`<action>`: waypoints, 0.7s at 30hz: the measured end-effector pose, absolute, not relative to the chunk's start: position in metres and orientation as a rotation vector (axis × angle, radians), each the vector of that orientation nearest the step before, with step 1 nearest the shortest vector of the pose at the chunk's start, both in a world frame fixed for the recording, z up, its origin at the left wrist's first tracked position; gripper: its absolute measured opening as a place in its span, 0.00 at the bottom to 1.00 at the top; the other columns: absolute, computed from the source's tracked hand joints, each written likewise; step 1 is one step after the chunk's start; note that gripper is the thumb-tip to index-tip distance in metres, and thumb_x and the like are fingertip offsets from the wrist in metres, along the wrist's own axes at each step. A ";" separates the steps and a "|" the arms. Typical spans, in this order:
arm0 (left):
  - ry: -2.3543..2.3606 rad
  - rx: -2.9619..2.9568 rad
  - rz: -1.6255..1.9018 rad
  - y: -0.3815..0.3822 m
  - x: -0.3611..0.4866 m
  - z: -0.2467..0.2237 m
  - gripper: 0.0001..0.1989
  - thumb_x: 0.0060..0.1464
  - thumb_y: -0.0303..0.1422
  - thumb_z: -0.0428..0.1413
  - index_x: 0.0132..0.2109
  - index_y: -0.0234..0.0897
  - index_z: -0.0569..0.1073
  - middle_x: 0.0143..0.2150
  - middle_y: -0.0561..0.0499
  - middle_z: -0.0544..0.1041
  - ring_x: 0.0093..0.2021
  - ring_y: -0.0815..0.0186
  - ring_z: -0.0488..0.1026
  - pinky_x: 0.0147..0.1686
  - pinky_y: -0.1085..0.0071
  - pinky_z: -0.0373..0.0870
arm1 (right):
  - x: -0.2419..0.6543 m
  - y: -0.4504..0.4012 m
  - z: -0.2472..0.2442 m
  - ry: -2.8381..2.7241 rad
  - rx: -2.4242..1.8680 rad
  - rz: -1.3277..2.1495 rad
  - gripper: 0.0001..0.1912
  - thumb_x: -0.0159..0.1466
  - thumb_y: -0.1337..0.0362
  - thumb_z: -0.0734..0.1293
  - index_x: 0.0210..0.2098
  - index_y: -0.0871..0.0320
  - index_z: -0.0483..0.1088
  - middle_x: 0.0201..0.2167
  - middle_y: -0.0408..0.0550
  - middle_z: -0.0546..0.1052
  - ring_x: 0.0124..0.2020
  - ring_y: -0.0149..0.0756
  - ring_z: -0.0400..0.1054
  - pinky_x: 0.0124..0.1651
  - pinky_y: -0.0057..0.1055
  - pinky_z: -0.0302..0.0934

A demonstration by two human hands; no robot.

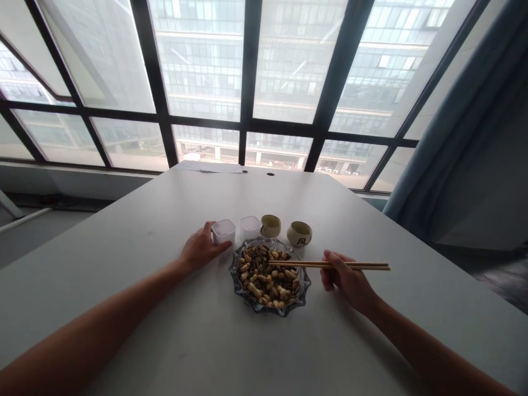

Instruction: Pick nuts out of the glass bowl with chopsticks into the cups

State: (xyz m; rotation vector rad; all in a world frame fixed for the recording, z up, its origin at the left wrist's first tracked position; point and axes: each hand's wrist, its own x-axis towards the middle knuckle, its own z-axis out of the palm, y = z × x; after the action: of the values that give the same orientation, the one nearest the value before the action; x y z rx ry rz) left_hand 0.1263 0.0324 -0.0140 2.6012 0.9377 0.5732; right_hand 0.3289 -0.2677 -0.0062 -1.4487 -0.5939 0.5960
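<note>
My left hand [201,247] is closed around the side of a small translucent plastic container [224,232] standing on the table, thumb at its near side. In my right hand [346,278] is a pair of wooden chopsticks [363,265], held level with their tips over a scalloped glass bowl [303,297]. Peanuts [256,290] in their shells and dark sunflower seeds fill the bowl. The tips lie close together near its middle; whether they pinch anything I cannot tell. A second plastic container [250,226] sits just behind the bowl.
Two cream ceramic cups, a left cup [271,226] and a right cup [300,234] with a dark character, stand behind the bowl. White sheets of paper [210,166] lie at the far edge of the white table [165,341]. Tall windows and a blue curtain [449,126] lie beyond.
</note>
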 end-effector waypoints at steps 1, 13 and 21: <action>0.946 2.610 0.579 0.030 0.126 -0.013 0.38 0.51 0.53 0.57 0.61 0.34 0.62 0.43 0.41 0.79 0.44 0.52 0.77 0.41 0.64 0.70 | 0.331 -0.271 -0.007 -0.585 -1.435 0.585 0.27 0.53 0.41 0.73 0.22 0.59 0.67 0.14 0.43 0.70 0.13 0.29 0.62 0.17 0.25 0.55; 0.909 2.605 0.583 0.028 0.126 -0.011 0.38 0.52 0.55 0.55 0.61 0.34 0.62 0.41 0.42 0.79 0.42 0.52 0.78 0.38 0.65 0.70 | 0.316 -0.279 -0.014 -0.549 -1.365 0.530 0.28 0.54 0.39 0.71 0.22 0.59 0.66 0.13 0.42 0.69 0.11 0.28 0.61 0.14 0.24 0.54; 0.894 2.595 0.562 0.033 0.133 -0.012 0.37 0.51 0.54 0.56 0.61 0.37 0.62 0.41 0.43 0.80 0.44 0.50 0.78 0.41 0.64 0.70 | 0.321 -0.264 -0.006 -0.587 -1.342 0.511 0.29 0.55 0.38 0.69 0.21 0.59 0.67 0.11 0.43 0.68 0.10 0.29 0.60 0.12 0.24 0.55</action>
State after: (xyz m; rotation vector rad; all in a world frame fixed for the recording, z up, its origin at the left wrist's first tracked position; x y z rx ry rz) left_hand 0.1334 0.0334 -0.0124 2.5953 0.8945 0.5620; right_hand 0.3211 -0.2641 -0.0064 -1.3415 -0.5867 0.5114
